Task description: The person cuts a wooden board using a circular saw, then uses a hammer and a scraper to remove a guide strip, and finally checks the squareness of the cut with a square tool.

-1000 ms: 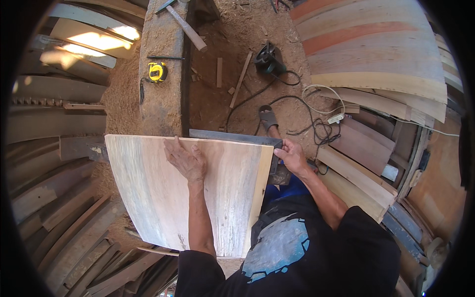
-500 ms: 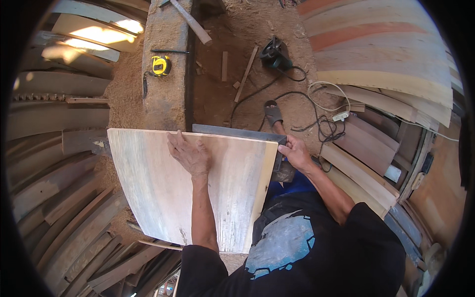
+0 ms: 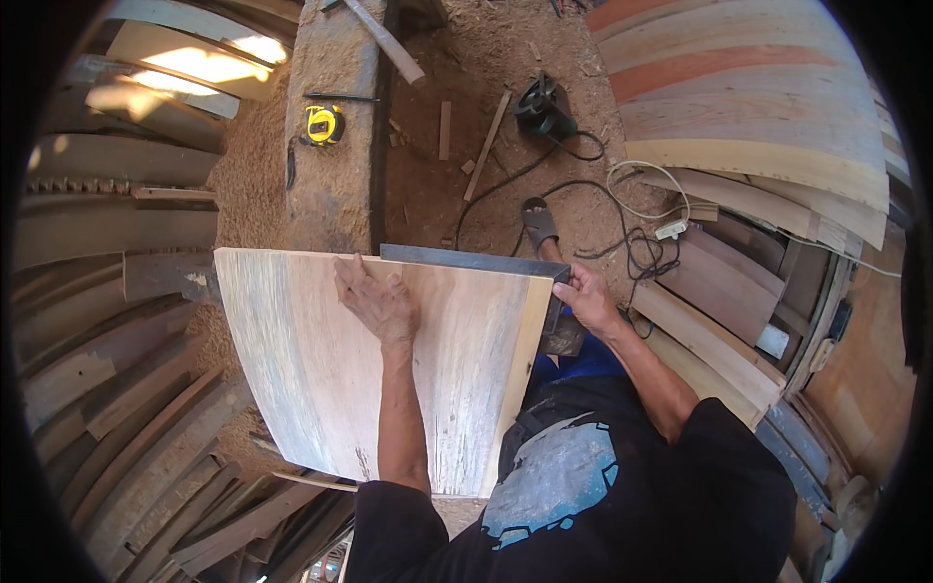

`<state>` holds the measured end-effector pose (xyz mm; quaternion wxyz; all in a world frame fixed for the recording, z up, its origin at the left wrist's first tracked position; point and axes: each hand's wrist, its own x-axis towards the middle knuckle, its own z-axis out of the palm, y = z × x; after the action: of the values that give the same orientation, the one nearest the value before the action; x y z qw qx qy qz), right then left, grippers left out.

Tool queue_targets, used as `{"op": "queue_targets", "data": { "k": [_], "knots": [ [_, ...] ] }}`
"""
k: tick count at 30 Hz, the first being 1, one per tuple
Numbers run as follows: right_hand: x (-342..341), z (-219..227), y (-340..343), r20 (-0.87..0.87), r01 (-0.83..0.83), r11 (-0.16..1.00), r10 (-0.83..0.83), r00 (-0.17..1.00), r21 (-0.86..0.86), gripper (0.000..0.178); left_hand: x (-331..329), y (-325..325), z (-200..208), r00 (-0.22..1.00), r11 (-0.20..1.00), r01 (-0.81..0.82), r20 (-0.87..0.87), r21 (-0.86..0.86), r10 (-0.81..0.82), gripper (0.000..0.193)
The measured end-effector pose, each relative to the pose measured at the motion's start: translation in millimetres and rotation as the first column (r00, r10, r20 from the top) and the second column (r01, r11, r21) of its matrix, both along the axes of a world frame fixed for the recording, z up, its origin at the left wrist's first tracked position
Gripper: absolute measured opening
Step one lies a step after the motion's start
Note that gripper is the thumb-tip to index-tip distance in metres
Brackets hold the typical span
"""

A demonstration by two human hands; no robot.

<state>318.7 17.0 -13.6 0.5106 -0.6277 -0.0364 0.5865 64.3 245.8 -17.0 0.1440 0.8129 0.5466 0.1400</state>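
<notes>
A wide pale wooden board (image 3: 292, 340) lies in front of me, its grain streaked grey and pinkish, with a yellowish strip along its right side. My left hand (image 3: 381, 301) rests on its face with fingers apart, the fingertips reaching the far edge. A dark metal carpenter's square (image 3: 457, 259) has its long blade along that far edge and its corner at the board's right end. Gripped at this corner by my right hand (image 3: 589, 296), the square also touches the board's side; its short arm is partly hidden.
Ahead stands a sawdust-covered wooden beam (image 3: 330, 185) bearing a yellow tape measure (image 3: 324, 124), a dark pencil-like stick (image 3: 342, 97) and a wooden-handled tool (image 3: 389, 44). A dark power tool (image 3: 544, 107) with cords lies on the floor. Stacked planks (image 3: 107, 228) flank both sides.
The view has shifted slightly, moving the beam and floor items a little right and down. Both hands keep their places on the board and the square.
</notes>
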Motion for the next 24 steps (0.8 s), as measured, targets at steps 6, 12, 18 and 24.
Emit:
{"op": "queue_targets", "data": {
  "k": [6, 12, 18, 24],
  "knots": [
    [0.7, 6.8, 5.2, 0.017, -0.032, 0.998, 0.033, 0.999, -0.047, 0.026, -1.4, 0.9, 0.9, 1.0, 1.0, -0.002, -0.003, -0.004, 0.002, 0.074],
    [0.0, 7.1, 7.3, -0.004, -0.015, 1.0, 0.015, 1.0, 0.021, 0.027, -1.7, 2.5, 2.1, 0.999, 0.999, 0.011, 0.03, 0.035, -0.012, 0.075],
    [1.0, 4.0, 5.4, 0.08, -0.103, 0.992, 0.108, 0.991, -0.067, 0.025, -1.5, 1.8, 3.0, 0.999, 0.998, 0.02, -0.036, 0.064, -0.018, 0.072],
    [2.4, -0.6, 2.8, 0.007, -0.084, 0.994, 0.084, 0.996, -0.071, 0.026, 8.1, 2.5, 11.9, 0.983, 0.999, -0.015, -0.182, -0.045, 0.007, 0.054]
  ]
}}
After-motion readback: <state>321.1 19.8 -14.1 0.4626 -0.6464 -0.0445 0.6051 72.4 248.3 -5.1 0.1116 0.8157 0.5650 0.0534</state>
